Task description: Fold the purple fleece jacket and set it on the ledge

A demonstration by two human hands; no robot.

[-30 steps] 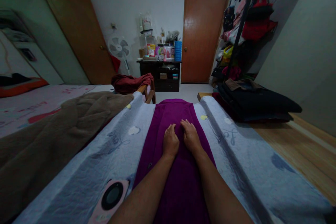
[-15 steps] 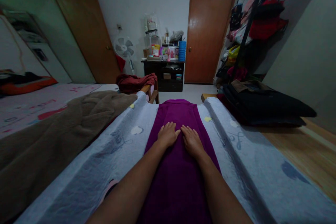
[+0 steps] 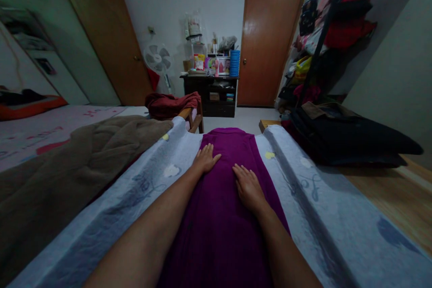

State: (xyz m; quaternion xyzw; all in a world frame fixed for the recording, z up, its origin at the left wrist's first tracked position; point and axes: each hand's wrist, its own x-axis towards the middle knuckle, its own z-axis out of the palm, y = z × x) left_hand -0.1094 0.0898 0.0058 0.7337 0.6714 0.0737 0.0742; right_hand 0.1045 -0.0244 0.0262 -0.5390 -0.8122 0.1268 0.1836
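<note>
A long purple garment [image 3: 224,216] lies lengthwise on a light blue patterned sheet [image 3: 135,216], its far end near the sheet's far edge. My left hand [image 3: 205,159] rests flat on the garment's left edge toward the far end, fingers spread and thumb pointing right. On the right half of the garment lies my right hand [image 3: 249,188], palm down, a little closer to me, with its fingers stretched out. Neither hand grips the cloth. The near end of the garment runs out of view between my forearms.
A brown blanket [image 3: 77,166] covers the left side. Dark folded clothes [image 3: 351,135] are stacked at the right on a wooden surface [image 3: 381,189]. Beyond stand a dark red cloth [image 3: 170,104] on a wooden frame, a fan [image 3: 158,57] and a black cabinet [image 3: 209,99].
My left hand has slid left and away from me to the garment's edge, widening the gap between the hands. My right hand has barely moved. The view has shifted slightly.
</note>
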